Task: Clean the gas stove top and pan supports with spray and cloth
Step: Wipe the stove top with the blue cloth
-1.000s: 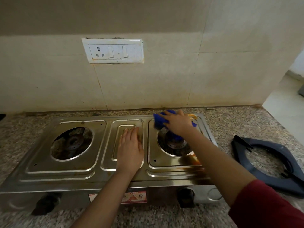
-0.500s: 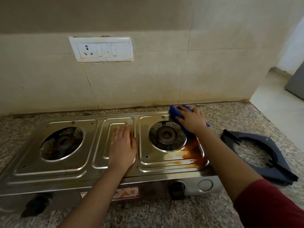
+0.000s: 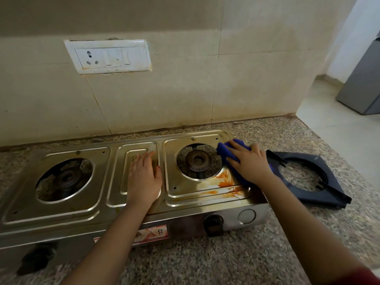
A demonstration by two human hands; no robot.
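Head view: right hand hides most of blue cloth.

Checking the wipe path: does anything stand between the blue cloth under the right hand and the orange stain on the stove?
Nothing visible does. The blue cloth under the right hand lies right beside the orange stain on the stove top. The pan support sits aside on the counter.

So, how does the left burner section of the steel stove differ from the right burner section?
The right burner section carries orange stains at its front; the left burner section shows none. The right hand presses a blue cloth on the right section's edge; nothing touches the left section. Both are shiny steel, alike in shape.
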